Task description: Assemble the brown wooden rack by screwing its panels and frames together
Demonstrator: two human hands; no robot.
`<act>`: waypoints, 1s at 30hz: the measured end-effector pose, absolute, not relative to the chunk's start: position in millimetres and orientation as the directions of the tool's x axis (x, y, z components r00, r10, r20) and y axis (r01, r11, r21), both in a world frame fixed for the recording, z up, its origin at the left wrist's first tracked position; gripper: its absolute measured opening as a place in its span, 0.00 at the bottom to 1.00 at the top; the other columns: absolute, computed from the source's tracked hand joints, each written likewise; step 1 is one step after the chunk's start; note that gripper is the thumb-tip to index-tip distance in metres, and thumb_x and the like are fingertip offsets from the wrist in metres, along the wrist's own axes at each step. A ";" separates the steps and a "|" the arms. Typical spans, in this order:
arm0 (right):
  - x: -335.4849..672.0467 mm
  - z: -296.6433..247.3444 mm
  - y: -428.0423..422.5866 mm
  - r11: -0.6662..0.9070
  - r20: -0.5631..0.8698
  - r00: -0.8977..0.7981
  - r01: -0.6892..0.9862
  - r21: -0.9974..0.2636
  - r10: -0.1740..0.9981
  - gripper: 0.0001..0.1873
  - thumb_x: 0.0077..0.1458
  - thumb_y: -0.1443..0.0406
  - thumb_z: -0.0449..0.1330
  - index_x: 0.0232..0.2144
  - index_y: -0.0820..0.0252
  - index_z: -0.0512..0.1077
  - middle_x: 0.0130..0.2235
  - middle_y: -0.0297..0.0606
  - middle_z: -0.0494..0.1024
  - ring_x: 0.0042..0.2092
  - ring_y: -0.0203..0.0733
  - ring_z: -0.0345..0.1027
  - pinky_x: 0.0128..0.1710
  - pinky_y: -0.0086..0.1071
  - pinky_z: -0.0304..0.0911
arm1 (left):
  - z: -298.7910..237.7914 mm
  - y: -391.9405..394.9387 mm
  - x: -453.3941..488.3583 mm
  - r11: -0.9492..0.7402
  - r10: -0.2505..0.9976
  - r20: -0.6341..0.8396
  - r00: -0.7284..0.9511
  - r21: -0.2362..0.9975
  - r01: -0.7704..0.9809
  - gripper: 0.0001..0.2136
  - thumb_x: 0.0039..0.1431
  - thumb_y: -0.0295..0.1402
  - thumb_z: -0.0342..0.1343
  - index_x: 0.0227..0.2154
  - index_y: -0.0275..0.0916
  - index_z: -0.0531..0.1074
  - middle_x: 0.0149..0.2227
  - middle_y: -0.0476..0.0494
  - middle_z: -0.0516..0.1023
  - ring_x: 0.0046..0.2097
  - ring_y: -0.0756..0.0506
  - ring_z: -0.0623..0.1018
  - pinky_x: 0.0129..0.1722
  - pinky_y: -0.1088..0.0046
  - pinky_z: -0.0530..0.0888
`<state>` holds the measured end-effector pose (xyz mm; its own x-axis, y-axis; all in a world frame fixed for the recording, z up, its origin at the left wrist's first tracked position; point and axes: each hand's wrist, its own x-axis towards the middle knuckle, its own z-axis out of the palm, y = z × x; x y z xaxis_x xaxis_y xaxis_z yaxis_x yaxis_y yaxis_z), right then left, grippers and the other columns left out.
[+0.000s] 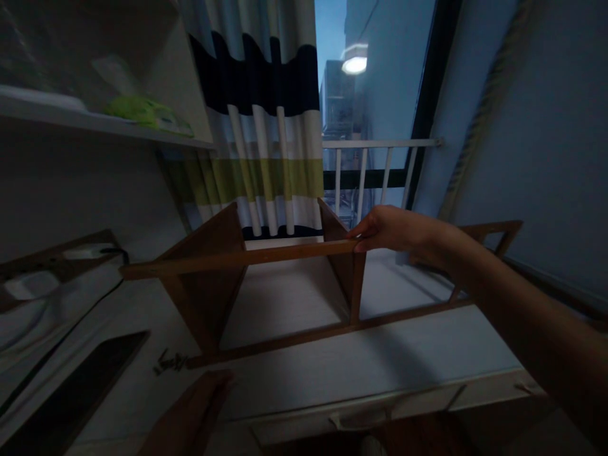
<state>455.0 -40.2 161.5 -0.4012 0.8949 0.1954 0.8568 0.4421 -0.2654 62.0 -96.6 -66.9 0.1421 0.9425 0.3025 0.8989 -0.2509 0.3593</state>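
A brown wooden shelf frame point(294, 255) with upright dividing panels stands on the white desktop point(294, 373). My right hand point(387, 229) reaches across from the right and pinches the frame's top rail at a joint above a divider, thumb and fingers closed round it. Low in the view, my left hand point(199, 405) rests at the desktop near the frame's lower left corner; its fingers look stretched out, dim and blurred, with nothing visible in them. Small metal pieces, perhaps screws point(170, 361), lie in a little pile just left of that corner.
A dark flat panel point(90, 386) lies on the desk at left, beside a black cable point(61, 342) and a power strip with plugs point(61, 259). Overhead at left is a shelf point(104, 126) with a green packet point(147, 114). Curtain point(270, 139) and window railing point(380, 144) stand behind.
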 end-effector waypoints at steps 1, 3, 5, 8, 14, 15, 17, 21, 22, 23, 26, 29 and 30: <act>455.4 160.8 -39.2 0.443 0.201 -0.400 0.858 -0.261 0.894 0.15 0.43 0.67 0.61 0.38 0.59 0.73 0.33 0.34 0.77 0.34 0.39 0.70 0.34 0.30 0.65 | -60.9 -98.0 81.9 -0.284 0.948 0.261 0.184 0.426 0.859 0.12 0.52 0.41 0.43 0.36 0.45 0.67 0.38 0.48 0.76 0.39 0.43 0.75 0.39 0.69 0.72; 455.9 160.2 -37.9 0.446 0.224 -0.398 0.861 -0.244 0.890 0.15 0.42 0.67 0.62 0.37 0.58 0.74 0.32 0.33 0.77 0.34 0.39 0.70 0.33 0.29 0.65 | -51.0 -96.6 115.8 -0.353 0.934 0.245 0.260 0.529 0.772 0.15 0.54 0.40 0.41 0.42 0.44 0.64 0.45 0.45 0.72 0.46 0.44 0.72 0.45 0.68 0.69; 456.0 160.6 -38.1 0.451 0.235 -0.400 0.863 -0.229 0.886 0.15 0.42 0.66 0.62 0.37 0.56 0.74 0.31 0.31 0.77 0.33 0.38 0.70 0.32 0.28 0.65 | -43.9 -89.3 142.0 -0.406 0.913 0.241 0.329 0.614 0.677 0.14 0.55 0.40 0.40 0.40 0.42 0.65 0.41 0.43 0.72 0.41 0.45 0.73 0.41 0.69 0.70; 455.2 162.2 -40.5 0.452 0.227 -0.405 0.862 -0.227 0.886 0.15 0.43 0.66 0.62 0.37 0.55 0.74 0.30 0.29 0.77 0.33 0.37 0.70 0.32 0.28 0.65 | -34.0 -70.3 173.9 -0.350 0.916 0.170 0.365 0.783 0.514 0.16 0.57 0.43 0.37 0.24 0.40 0.62 0.21 0.50 0.65 0.25 0.50 0.67 0.28 0.74 0.68; 452.9 165.1 -45.1 0.444 0.206 -0.401 0.861 -0.248 0.893 0.17 0.43 0.67 0.61 0.40 0.63 0.73 0.32 0.35 0.77 0.34 0.39 0.70 0.32 0.29 0.64 | -7.6 -31.5 238.2 -0.176 0.958 0.109 0.263 0.954 0.243 0.21 0.49 0.55 0.39 0.22 0.40 0.54 0.19 0.56 0.57 0.18 0.55 0.57 0.18 0.79 0.57; 452.5 165.7 -45.7 0.445 0.200 -0.403 0.860 -0.251 0.893 0.17 0.44 0.67 0.61 0.40 0.64 0.72 0.32 0.36 0.77 0.34 0.39 0.70 0.32 0.28 0.63 | -4.1 -27.8 247.8 -0.175 0.963 0.112 0.245 0.951 0.255 0.21 0.50 0.55 0.37 0.22 0.40 0.53 0.19 0.56 0.57 0.18 0.55 0.57 0.18 0.78 0.57; 451.8 167.1 -46.9 0.441 0.189 -0.403 0.861 -0.254 0.895 0.18 0.44 0.67 0.61 0.41 0.65 0.72 0.31 0.36 0.77 0.33 0.38 0.69 0.32 0.27 0.62 | -0.5 -24.2 264.9 -0.189 0.964 0.118 0.240 0.935 0.300 0.21 0.52 0.54 0.32 0.22 0.40 0.53 0.20 0.55 0.57 0.18 0.54 0.59 0.19 0.76 0.59; 451.1 168.4 -47.6 0.429 0.165 -0.399 0.873 -0.231 0.902 0.18 0.45 0.67 0.61 0.42 0.63 0.71 0.30 0.35 0.77 0.34 0.37 0.69 0.32 0.26 0.60 | -11.5 -30.5 297.9 -0.369 0.929 0.288 0.232 0.777 0.510 0.20 0.47 0.53 0.46 0.29 0.40 0.54 0.28 0.50 0.62 0.32 0.47 0.68 0.33 0.69 0.65; 451.2 168.1 -47.5 0.424 0.166 -0.394 0.877 -0.225 0.904 0.18 0.44 0.66 0.61 0.42 0.63 0.72 0.30 0.35 0.77 0.34 0.37 0.69 0.32 0.26 0.60 | -17.5 -33.2 307.1 -0.415 0.910 0.347 0.229 0.717 0.560 0.23 0.43 0.52 0.52 0.32 0.39 0.54 0.33 0.47 0.62 0.37 0.45 0.67 0.37 0.67 0.65; 451.3 167.7 -47.3 0.422 0.175 -0.390 0.879 -0.222 0.904 0.18 0.44 0.66 0.62 0.41 0.62 0.72 0.31 0.35 0.77 0.34 0.37 0.68 0.32 0.26 0.59 | -24.1 -35.6 316.7 -0.442 0.892 0.395 0.218 0.669 0.598 0.26 0.39 0.50 0.56 0.34 0.39 0.54 0.35 0.45 0.61 0.40 0.43 0.66 0.40 0.65 0.65; 452.0 166.4 -46.8 0.427 0.211 -0.385 0.878 -0.215 0.899 0.18 0.44 0.65 0.62 0.41 0.60 0.72 0.32 0.35 0.77 0.35 0.37 0.68 0.33 0.25 0.59 | -41.8 -38.7 343.4 -0.429 0.853 0.519 0.054 0.638 0.640 0.29 0.37 0.45 0.61 0.37 0.37 0.51 0.40 0.41 0.56 0.45 0.40 0.63 0.45 0.61 0.64; 452.2 166.6 -47.2 0.418 0.215 -0.377 0.887 -0.196 0.901 0.18 0.44 0.65 0.62 0.41 0.60 0.72 0.30 0.35 0.77 0.34 0.36 0.68 0.33 0.25 0.58 | -49.7 -35.6 359.7 -0.412 0.816 0.569 -0.106 0.700 0.583 0.22 0.43 0.33 0.58 0.35 0.39 0.50 0.39 0.42 0.54 0.44 0.42 0.62 0.44 0.62 0.65; 452.3 167.0 -47.3 0.416 0.212 -0.376 0.889 -0.191 0.902 0.18 0.44 0.65 0.62 0.41 0.60 0.72 0.30 0.35 0.77 0.34 0.36 0.68 0.33 0.25 0.58 | -50.4 -33.9 362.5 -0.417 0.799 0.582 -0.149 0.716 0.560 0.20 0.43 0.28 0.57 0.34 0.39 0.49 0.39 0.43 0.54 0.43 0.43 0.62 0.44 0.62 0.65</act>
<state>452.3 -47.3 167.0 -0.3763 0.9020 0.2116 0.8892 0.4157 -0.1909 362.5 -33.9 -50.4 -0.1494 0.7994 0.5819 0.5601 -0.4166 0.7160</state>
